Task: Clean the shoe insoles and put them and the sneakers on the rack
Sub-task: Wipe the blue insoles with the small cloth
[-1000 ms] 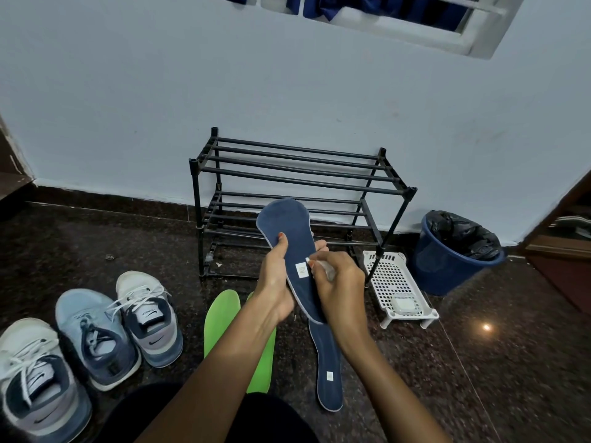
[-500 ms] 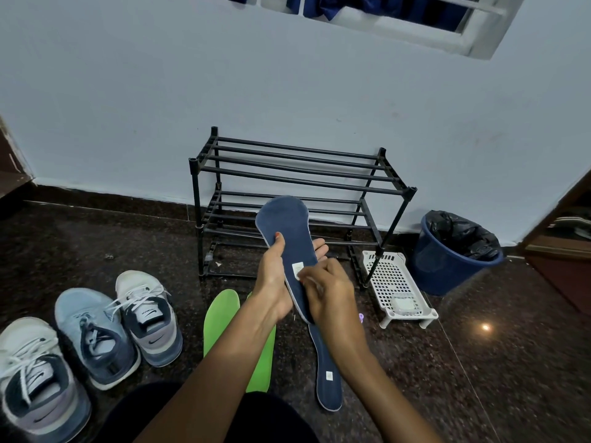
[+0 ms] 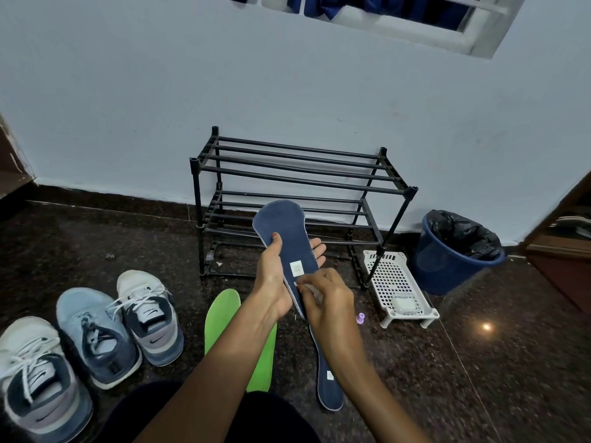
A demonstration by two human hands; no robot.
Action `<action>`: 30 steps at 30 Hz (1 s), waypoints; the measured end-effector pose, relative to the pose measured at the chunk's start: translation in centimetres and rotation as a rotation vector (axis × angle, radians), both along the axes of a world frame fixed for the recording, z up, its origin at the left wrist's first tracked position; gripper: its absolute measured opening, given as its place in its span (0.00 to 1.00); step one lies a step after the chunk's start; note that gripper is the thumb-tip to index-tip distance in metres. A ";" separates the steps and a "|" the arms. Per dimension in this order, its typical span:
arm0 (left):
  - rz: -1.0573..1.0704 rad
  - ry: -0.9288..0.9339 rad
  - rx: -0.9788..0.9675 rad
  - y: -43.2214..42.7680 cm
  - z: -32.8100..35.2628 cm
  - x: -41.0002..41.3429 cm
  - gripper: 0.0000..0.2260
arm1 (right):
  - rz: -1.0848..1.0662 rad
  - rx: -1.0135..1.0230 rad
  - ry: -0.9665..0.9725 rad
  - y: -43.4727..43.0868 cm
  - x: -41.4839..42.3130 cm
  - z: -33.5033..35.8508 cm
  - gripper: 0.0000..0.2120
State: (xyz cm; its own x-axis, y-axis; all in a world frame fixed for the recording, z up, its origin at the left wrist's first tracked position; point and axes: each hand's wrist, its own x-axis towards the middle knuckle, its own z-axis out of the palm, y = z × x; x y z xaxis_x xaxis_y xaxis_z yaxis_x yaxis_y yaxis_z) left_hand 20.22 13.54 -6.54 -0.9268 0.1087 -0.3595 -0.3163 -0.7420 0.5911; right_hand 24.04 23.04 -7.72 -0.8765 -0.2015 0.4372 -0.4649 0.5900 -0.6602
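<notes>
Far left, three sneakers (image 3: 96, 337) stand on the floor (image 3: 64, 244), well apart from the rack (image 3: 297, 167). Just beside them lies a green insole (image 3: 224, 314), partly under my left forearm. My left hand (image 3: 275, 282) grasps a navy insole (image 3: 284, 225), thumb over its top face and fingers beneath, raised in front of the rack. My right hand (image 3: 329, 298) is curled round a white wipe (image 3: 311, 290), pressed to that insole's lower end. Below it a second insole (image 3: 329, 388) lies on the floor. Right of the rack sit a white basket (image 3: 393, 276) and a blue bin (image 3: 441, 266).
</notes>
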 end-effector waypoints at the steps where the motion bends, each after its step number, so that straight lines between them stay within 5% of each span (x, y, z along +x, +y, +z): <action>1: 0.009 0.001 0.002 -0.1 -0.2 -0.1 0.31 | 0.018 -0.021 -0.015 0.1 0.4 0.1 0.07; 24: 0.034 -0.011 0.074 0.1 0.3 0.4 0.31 | -0.011 0.010 -0.042 1.0 -0.5 1.0 0.05; 30: 0.085 0.051 0.049 0.2 0.9 0.6 0.19 | -0.077 -0.129 -0.053 0.7 -1.0 1.3 0.06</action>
